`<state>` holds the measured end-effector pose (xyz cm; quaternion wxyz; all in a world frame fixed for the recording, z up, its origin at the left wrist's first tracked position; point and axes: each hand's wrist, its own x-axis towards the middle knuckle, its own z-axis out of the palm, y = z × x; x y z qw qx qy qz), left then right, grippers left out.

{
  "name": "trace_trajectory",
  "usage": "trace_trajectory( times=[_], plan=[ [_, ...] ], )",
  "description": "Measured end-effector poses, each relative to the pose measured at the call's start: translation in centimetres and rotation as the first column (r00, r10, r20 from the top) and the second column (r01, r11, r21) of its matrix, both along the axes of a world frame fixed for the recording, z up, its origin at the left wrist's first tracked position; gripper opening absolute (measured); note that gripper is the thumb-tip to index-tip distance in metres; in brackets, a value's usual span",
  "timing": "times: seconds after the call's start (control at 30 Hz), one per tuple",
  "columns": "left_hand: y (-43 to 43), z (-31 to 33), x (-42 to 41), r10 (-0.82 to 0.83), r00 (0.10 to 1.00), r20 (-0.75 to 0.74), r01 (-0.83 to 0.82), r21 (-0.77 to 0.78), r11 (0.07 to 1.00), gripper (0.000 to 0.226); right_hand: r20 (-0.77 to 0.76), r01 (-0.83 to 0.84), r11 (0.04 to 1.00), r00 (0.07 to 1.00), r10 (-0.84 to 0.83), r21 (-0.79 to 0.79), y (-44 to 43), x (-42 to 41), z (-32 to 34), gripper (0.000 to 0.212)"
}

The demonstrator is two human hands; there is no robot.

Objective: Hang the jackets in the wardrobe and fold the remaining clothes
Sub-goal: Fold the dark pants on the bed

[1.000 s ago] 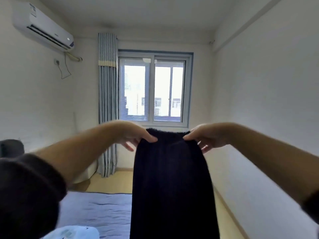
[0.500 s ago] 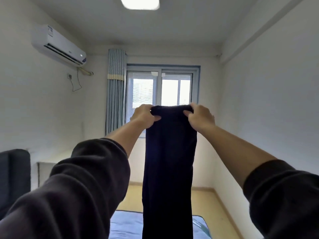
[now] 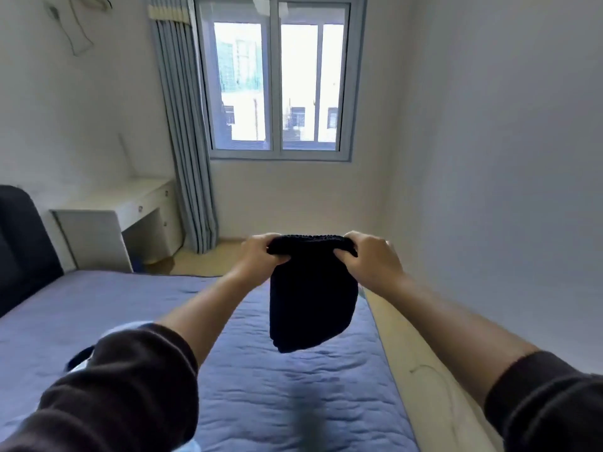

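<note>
**Desk:** What's on your feed apart from the work itself?

**Operator:** At twelve o'clock I have a two-pane window (image 3: pixel 277 86), with daylight and buildings beyond it. A grey-blue striped curtain (image 3: pixel 186 141) hangs at eleven, gathered at the window's left edge. High at eleven a cable (image 3: pixel 76 37) loops on the wall.

**Desk:** And lower down?

**Operator:** I see a white desk with drawers (image 3: pixel 114 203) at ten, just beside the curtain, and a dark padded headboard (image 3: pixel 23 236) at nine. The bed's blue quilted cover (image 3: pixel 277 402) fills six. At four, a strip of pale wood floor (image 3: pixel 424 386) runs between the bed and a white wall (image 3: pixel 505 158).
</note>
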<state>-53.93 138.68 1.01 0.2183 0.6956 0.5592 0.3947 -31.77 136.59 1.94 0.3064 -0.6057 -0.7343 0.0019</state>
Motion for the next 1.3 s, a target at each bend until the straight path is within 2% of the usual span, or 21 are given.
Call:
trace_trajectory(
  times=[0.17,0.27,0.33,0.43,0.5,0.63,0.7,0.83,1.0,1.13,1.3],
  plan=[
    [-9.3,-15.5,-1.0,-0.093,0.996,-0.013,0.087,-0.235,0.968,0.033,0.105,0.036,0.951,0.994,-0.004,-0.306,-9.4,-0.3,-14.3,0.031],
    [-16.1,-23.2,-2.3,-0.119,0.991,0.054,0.13,-0.351,0.927,0.04,0.082,0.041,0.889,0.997,-0.004,-0.456,-17.0,-1.3,-21.5,0.027],
    [-21.1,-27.1,-3.4,-0.147,0.983,0.109,0.18,-0.432,0.884,0.029,0.059,0.029,0.847,0.998,0.004,-0.531,-22.4,-2.0,-25.1,0.023],
    [-27.9,-30.1,-4.9,-0.174,0.97,0.173,0.242,-0.557,0.795,0.03,-0.025,-0.035,0.774,0.999,0.024,-0.632,-29.2,-3.2,-28.0,0.013],
    [-31.4,-30.9,-6.1,-0.186,0.963,0.197,0.27,-0.629,0.729,0.027,-0.079,-0.075,0.728,0.996,0.029,-0.682,-32.7,-3.9,-28.8,0.014],
    [-34.5,-30.7,-7.6,-0.225,0.949,0.222,0.316,-0.681,0.66,0.026,-0.176,-0.127,0.705,0.984,0.003,-0.698,-35.8,-4.4,-29.0,0.015],
    [-34.3,-30.5,-7.5,-0.213,0.948,0.237,0.318,-0.681,0.659,0.026,-0.235,-0.154,0.704,0.972,-0.019,-0.693,-35.5,-4.4,-29.0,0.011],
    [-32.5,-31.4,-6.5,-0.138,0.959,0.249,0.27,-0.644,0.715,0.024,-0.336,-0.179,0.706,0.938,-0.087,-0.685,-32.7,-4.2,-30.5,0.009],
    [-28.9,-36.2,-4.6,-0.042,0.961,0.272,0.223,-0.683,0.696,0.025,-0.45,-0.246,0.651,0.877,-0.165,-0.718,-27.1,-2.3,-35.1,0.011],
    [-21.2,-39.9,-2.1,0.043,0.967,0.25,0.152,-0.705,0.693,0.014,-0.522,-0.281,0.61,0.812,-0.261,-0.741,-18.7,0.0,-40.2,0.004],
    [-7.1,-46.5,1.3,0.099,0.975,0.198,0.06,-0.668,0.742,0.007,-0.587,-0.268,0.624,0.713,-0.384,-0.734,-5.0,1.8,-46.9,0.01]
  ],
)
